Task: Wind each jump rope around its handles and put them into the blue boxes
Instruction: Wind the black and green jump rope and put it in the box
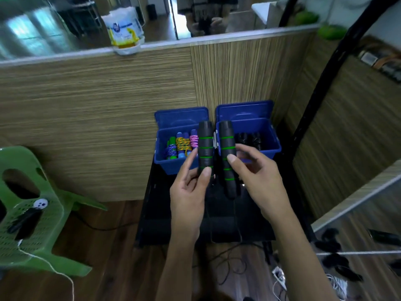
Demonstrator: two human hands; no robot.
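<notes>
Before a wood-grain wall, two foam handles [214, 157] were pinched low by left grip [191, 187] and right grip [256, 170]; judged light, soft, easily gripped mid-length.

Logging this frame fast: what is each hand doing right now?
Left hand: pinches the left black handle.
Right hand: pinches the right black handle.

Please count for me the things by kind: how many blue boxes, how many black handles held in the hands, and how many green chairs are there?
Blue boxes: 2, the left box and the right box
Black handles with green rings: 2, one in the left hand, one in the right hand
Green chairs: 1
Total: 5
</notes>
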